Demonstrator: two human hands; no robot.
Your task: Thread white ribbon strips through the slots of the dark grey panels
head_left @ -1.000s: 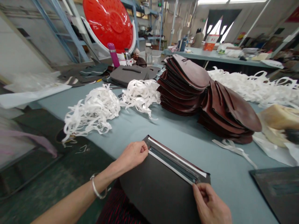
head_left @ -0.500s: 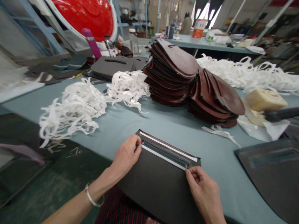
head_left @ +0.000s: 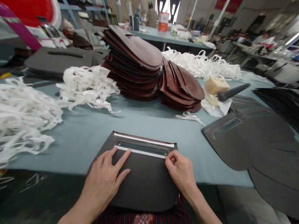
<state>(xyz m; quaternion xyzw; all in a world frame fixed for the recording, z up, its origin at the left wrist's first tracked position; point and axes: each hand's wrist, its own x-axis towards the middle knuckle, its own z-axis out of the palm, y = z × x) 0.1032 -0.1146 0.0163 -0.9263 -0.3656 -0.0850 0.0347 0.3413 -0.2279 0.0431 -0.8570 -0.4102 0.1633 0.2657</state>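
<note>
Workshop with long grey-blue cloth worktop (head_left: 70, 130). From my distant seat I see dark grey rounded panel (head_left: 140, 183) at worktop near edge, two white strips (head_left: 142, 140) already laid along its long slot (head_left: 142, 148); this much looks done. Left hand (head_left: 102, 183) spread flat on panel; right hand (head_left: 179, 171) pinching lower strip end. Nearby: two stacks of brown leather pieces (head_left: 130, 65), three heaps of white offcuts (head_left: 88, 87).

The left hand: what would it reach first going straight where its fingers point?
The left hand would likely meet the white strip on the dark panel first, though it may already touch.
</note>
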